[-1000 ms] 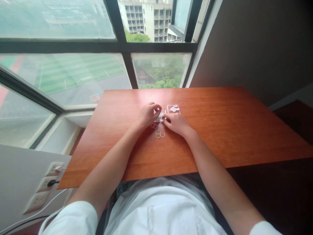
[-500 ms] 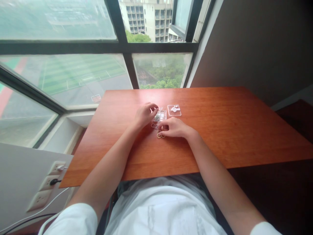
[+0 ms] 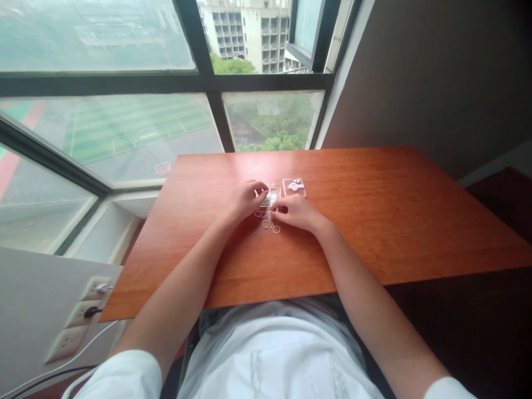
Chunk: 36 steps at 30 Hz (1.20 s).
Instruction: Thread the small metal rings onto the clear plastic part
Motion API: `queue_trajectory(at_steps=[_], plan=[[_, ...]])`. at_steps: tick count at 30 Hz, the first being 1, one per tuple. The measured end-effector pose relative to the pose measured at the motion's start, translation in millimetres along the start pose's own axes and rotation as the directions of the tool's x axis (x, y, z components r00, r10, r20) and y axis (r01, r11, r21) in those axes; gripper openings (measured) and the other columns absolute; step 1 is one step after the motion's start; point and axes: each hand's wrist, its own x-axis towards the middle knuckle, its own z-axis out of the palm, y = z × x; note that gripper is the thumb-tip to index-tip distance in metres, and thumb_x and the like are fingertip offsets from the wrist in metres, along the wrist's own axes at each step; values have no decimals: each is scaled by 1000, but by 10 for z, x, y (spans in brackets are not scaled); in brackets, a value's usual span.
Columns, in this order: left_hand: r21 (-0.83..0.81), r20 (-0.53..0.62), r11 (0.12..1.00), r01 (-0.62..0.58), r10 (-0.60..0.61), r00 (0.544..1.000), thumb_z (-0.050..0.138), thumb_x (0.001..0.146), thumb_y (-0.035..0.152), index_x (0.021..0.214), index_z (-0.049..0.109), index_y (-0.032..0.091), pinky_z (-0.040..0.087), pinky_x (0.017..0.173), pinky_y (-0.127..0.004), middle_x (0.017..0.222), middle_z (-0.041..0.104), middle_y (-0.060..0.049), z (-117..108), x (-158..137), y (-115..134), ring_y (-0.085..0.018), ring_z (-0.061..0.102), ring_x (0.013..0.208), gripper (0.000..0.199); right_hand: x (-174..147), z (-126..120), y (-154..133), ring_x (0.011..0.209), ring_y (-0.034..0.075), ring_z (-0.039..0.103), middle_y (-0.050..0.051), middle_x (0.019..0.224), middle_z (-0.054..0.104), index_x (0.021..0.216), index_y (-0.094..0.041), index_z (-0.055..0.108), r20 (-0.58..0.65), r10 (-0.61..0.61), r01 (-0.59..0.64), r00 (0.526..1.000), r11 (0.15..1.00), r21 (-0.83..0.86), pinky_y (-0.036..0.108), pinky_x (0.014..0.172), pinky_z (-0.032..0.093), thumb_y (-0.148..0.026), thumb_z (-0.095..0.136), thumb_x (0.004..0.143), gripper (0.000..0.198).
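On the wooden table (image 3: 366, 221), a small clear plastic box (image 3: 275, 194) with compartments holds small items too fine to identify. My left hand (image 3: 248, 199) is at the box's left side, thumb and fingers pinched over its edge; whatever they hold is hidden. In front of the box lie several thin rings (image 3: 268, 224), some overlapping, pale or gold in tone. My right hand (image 3: 296, 212) hovers just right of them with thumb and forefinger brought together near the box's front. What sits between those fingertips is too small to make out.
A clear square lid or case (image 3: 294, 187) with a white print lies right of the box, beyond my right hand. Framed windows (image 3: 216, 83) stand behind the table. Wall sockets (image 3: 78, 318) with plugged-in cables are at the lower left.
My right hand has moved away from the rings, up toward the box, uncovering more of them. Some rings lie spread differently. My left hand stays by the box.
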Motion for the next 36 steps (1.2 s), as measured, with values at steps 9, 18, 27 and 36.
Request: queue_trajectory(at_steps=[9, 18, 27, 36], plan=[[-120, -26, 992, -23, 20, 999, 59, 84, 29, 87, 71, 18, 42, 58, -23, 76, 66, -2, -28, 2, 78, -11, 54, 61, 17, 44, -49, 55, 70, 15, 61, 1, 75, 71, 89, -23, 75, -306, 141, -165, 942, 985, -54, 26, 67, 41, -30, 62, 85, 15], [-234, 50, 971, -57, 70, 996, 59, 86, 33, 88, 71, 17, 42, 55, -22, 75, 65, -3, 14, -27, 198, -10, 53, 59, 20, 51, -51, 68, 74, 18, 62, 4, 82, 73, 93, -22, 74, -339, 173, -206, 925, 977, -63, 29, 71, 44, -33, 61, 87, 19], [-184, -11, 982, -43, 41, 999, 61, 82, 25, 83, 69, 16, 44, 58, -23, 78, 68, -4, 35, 6, 125, -11, 55, 61, 12, 46, -40, 55, 74, 17, 61, 3, 81, 71, 99, -22, 72, -295, 141, -166, 945, 984, -59, 28, 72, 44, -29, 58, 88, 18], [-72, -75, 997, -41, 36, 997, 59, 82, 23, 84, 68, 18, 45, 62, -25, 80, 67, -3, 15, 33, 12, -12, 56, 63, 11, 34, 10, 96, 88, 18, 60, 5, 96, 69, 97, -24, 74, -73, 52, -65, 996, 979, -191, 27, 77, 44, -24, 59, 88, 18]])
